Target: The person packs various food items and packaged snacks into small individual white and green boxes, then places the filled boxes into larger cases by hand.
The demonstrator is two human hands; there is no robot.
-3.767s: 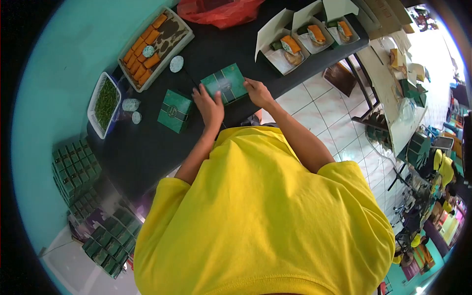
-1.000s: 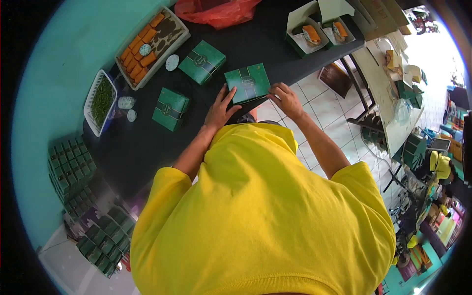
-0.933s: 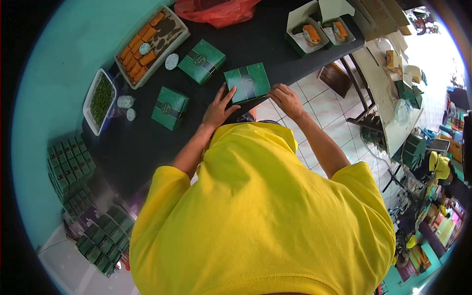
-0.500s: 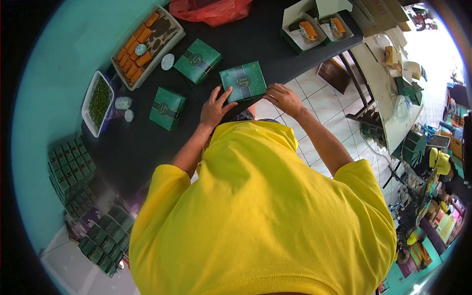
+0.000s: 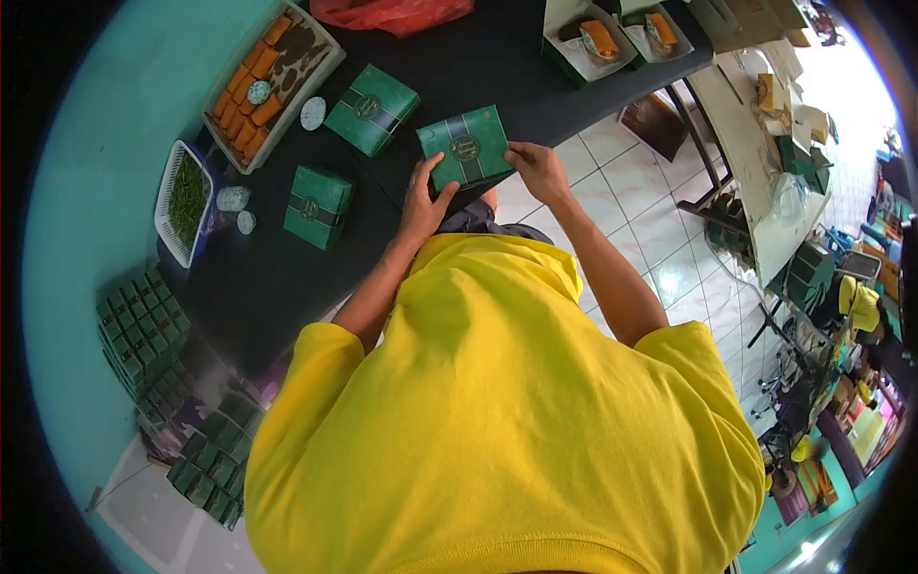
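A closed green cardboard box (image 5: pixel 486 134) with a dark band and a round emblem lies at the near edge of the black table. My left hand (image 5: pixel 422 203) grips its left side, fingers at the side and thumb along the front edge. At the right edge, my right hand (image 5: pixel 541 173) pinches the box between thumb and bent fingers; some fingertips are hidden. Two similar closed boxes rest to the left: one green box (image 5: pixel 387 96) just behind, another green box (image 5: pixel 330 191) nearer me.
A tray (image 5: pixel 330 65) of orange rolls and a white basket (image 5: pixel 163 215) of green leaves stand at left, with small tubs (image 5: pixel 313 113) beside them. Two open boxes (image 5: pixel 569 67) hold food at back right. A red plastic bag (image 5: pixel 392 13) lies behind. Stacked green boxes (image 5: pixel 143 330) stand lower left.
My right hand has shifted from the box's near right corner up along its right side. The left hand keeps its place on the box. The whole view has shifted slightly.
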